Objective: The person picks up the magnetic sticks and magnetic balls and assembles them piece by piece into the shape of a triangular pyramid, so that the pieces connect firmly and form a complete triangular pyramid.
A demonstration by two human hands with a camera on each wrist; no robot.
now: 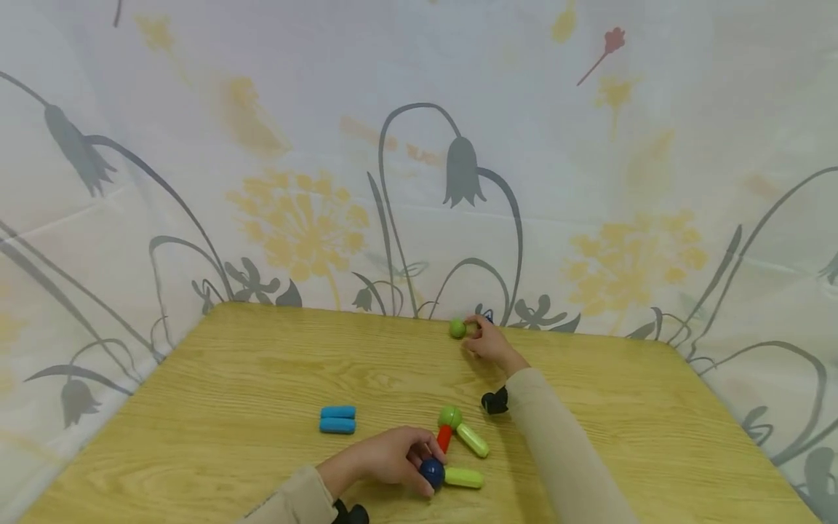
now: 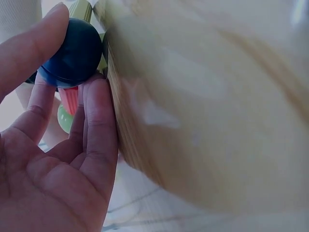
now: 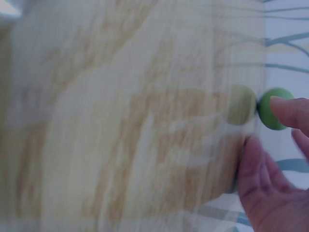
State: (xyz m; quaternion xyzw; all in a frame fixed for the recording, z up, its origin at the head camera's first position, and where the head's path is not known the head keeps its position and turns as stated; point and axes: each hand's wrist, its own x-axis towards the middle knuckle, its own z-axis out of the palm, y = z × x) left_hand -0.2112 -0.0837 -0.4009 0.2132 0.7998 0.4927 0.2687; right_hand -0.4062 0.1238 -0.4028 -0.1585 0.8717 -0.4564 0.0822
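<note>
Low over the front of the table, my left hand (image 1: 399, 458) pinches a dark blue ball (image 1: 432, 472) between thumb and fingers. A yellow-green rod (image 1: 463, 477) points right from that ball. A red rod (image 1: 444, 439) runs from beside it to a green ball (image 1: 449, 417), which bears another yellow-green rod (image 1: 473, 440). At the table's far edge my right hand (image 1: 489, 343) reaches out, thumb and fingers apart, just right of a loose green ball (image 1: 457, 328). Its thumb overlaps that ball (image 3: 275, 108) in the right wrist view; contact is unclear. Something dark blue (image 1: 487, 318) shows partly behind its fingers.
Two blue rods (image 1: 337, 420) lie side by side left of the joined pieces. The wooden table (image 1: 262, 364) ends at a patterned cloth backdrop (image 1: 419, 218). Black wrist devices (image 1: 495, 402) sit at both sleeves.
</note>
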